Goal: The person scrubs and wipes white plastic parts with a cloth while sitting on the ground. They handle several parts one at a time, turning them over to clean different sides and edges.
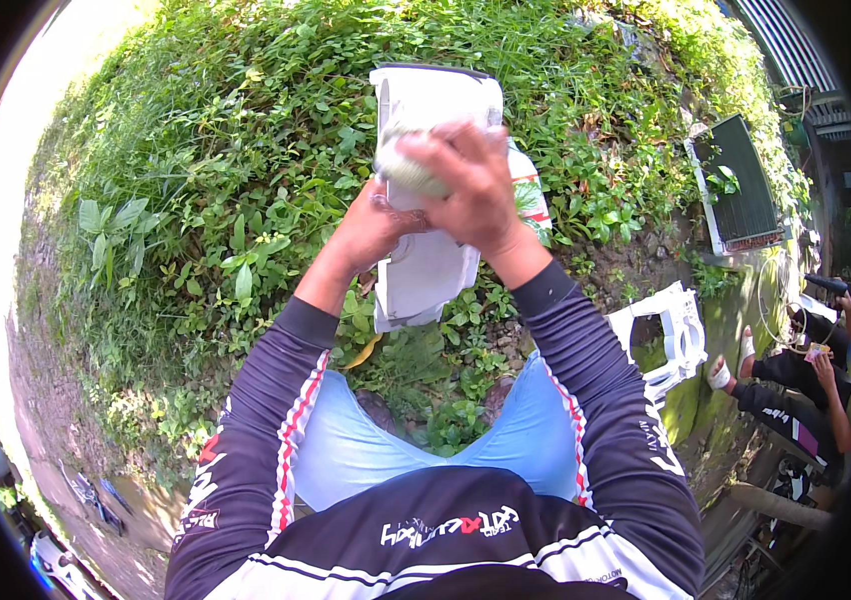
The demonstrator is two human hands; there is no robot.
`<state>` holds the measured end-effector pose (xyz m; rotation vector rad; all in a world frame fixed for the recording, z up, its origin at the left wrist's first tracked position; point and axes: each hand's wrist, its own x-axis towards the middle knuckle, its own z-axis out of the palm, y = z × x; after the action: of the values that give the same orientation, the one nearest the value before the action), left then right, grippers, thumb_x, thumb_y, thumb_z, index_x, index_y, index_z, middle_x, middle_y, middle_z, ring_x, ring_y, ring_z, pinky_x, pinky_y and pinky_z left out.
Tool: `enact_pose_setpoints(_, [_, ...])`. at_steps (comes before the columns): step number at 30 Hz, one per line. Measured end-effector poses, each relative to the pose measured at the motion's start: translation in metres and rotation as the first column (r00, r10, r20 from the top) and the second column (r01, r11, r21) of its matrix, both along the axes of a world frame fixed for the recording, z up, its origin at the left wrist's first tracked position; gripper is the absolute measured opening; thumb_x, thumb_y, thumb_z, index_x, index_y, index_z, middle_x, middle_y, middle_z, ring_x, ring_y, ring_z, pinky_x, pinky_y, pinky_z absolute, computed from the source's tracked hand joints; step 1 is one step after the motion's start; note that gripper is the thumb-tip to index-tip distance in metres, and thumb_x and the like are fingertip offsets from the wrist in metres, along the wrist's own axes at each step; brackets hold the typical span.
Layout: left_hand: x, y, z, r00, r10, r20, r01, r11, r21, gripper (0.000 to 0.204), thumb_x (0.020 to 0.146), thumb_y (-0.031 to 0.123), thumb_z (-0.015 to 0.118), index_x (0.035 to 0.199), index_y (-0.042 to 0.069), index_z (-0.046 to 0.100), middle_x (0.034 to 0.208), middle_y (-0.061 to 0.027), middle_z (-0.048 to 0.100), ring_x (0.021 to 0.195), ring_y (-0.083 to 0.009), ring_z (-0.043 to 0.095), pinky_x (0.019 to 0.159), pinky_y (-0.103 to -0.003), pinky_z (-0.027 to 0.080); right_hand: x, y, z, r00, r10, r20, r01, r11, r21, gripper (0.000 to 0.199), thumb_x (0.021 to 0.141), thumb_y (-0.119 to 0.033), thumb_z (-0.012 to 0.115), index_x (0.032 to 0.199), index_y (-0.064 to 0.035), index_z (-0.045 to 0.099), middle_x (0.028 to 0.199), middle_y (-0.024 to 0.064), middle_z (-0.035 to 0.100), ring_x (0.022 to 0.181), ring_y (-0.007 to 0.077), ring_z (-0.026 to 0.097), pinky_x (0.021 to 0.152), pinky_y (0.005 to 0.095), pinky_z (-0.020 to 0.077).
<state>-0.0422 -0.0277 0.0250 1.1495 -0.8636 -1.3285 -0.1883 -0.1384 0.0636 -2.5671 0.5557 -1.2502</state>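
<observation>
In front of me, above the plants, is a long white plastic housing part [438,92], its lower end [424,280] pointing toward my knees. My left hand [378,228] is closed around its left edge near the middle, the fingers partly hidden behind it. My right hand [471,190] is pressed against the part's face, blurred by motion, with its fingers bent over a pale greenish-white pad [411,165] that looks like a sponge or a folded cloth. Whitish wet smears show around my left fingers.
Behind the part, a white and red package [529,185] lies among the plants. To the right stand a white plastic frame with openings [661,335] and a dark finned panel [743,180]. Another person [811,400] sits at the far right. A pale path [66,400] runs along the left.
</observation>
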Motion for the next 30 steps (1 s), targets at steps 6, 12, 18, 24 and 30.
enact_pose_setpoints(6, [0.020, 0.005, 0.013, 0.952, 0.091, -0.293, -0.106, 0.994, -0.033, 0.065, 0.085, -0.005, 0.085, 0.145, -0.001, 0.058, 0.128, -0.0107, 0.075, 0.119, -0.0226, 0.073, 0.106, -0.040, 0.058, -0.009, -0.023, -0.011, 0.980, -0.111, 0.167, 0.078, 0.978, 0.193, 0.040, 0.085, -0.005, 0.080, 0.124, -0.0082, 0.070, 0.112, 0.0142, 0.069, 0.101, 0.0351, 0.067, 0.088, 0.0460, 0.0536])
enact_pose_setpoints(12, [0.023, 0.008, 0.013, 0.988, 0.049, -0.145, -0.043, 0.998, 0.042, 0.068, 0.081, -0.001, 0.091, 0.143, 0.000, 0.061, 0.127, -0.0102, 0.076, 0.114, -0.0217, 0.074, 0.103, -0.039, 0.059, -0.013, -0.023, 0.001, 0.942, -0.256, 0.216, 0.205, 0.951, 0.233, 0.037, 0.081, 0.000, 0.079, 0.117, -0.0007, 0.072, 0.110, 0.0185, 0.069, 0.097, 0.0396, 0.069, 0.087, 0.0468, 0.0580])
enact_pose_setpoints(18, [0.022, 0.010, 0.011, 0.995, 0.051, -0.083, -0.049, 0.998, 0.030, 0.062, 0.080, 0.005, 0.094, 0.136, -0.001, 0.067, 0.123, -0.0099, 0.078, 0.108, -0.0200, 0.076, 0.099, -0.038, 0.061, -0.017, -0.024, 0.008, 0.981, -0.133, 0.143, 0.089, 0.956, 0.280, 0.032, 0.084, -0.003, 0.077, 0.115, 0.0017, 0.072, 0.108, 0.0194, 0.067, 0.097, 0.0398, 0.068, 0.086, 0.0460, 0.0571])
enact_pose_setpoints(24, [0.019, 0.010, 0.018, 0.995, 0.083, -0.062, -0.079, 0.995, 0.056, 0.064, 0.079, 0.000, 0.092, 0.138, -0.001, 0.067, 0.124, -0.0102, 0.077, 0.110, -0.0223, 0.076, 0.102, -0.040, 0.059, -0.022, -0.027, 0.012, 0.996, -0.057, 0.061, 0.030, 0.927, 0.375, 0.034, 0.083, -0.002, 0.077, 0.117, 0.0003, 0.073, 0.107, 0.0191, 0.067, 0.097, 0.0384, 0.068, 0.087, 0.0455, 0.0570])
enact_pose_setpoints(30, [0.008, 0.011, 0.013, 0.994, 0.087, -0.064, -0.087, 0.996, 0.004, 0.058, 0.081, 0.003, 0.092, 0.134, -0.001, 0.068, 0.121, -0.0102, 0.078, 0.109, -0.0201, 0.076, 0.101, -0.039, 0.060, -0.008, -0.017, 0.018, 0.928, -0.268, 0.258, 0.204, 0.947, 0.250, 0.038, 0.092, -0.009, 0.077, 0.127, -0.0032, 0.065, 0.111, 0.0180, 0.065, 0.097, 0.0377, 0.068, 0.089, 0.0459, 0.0571])
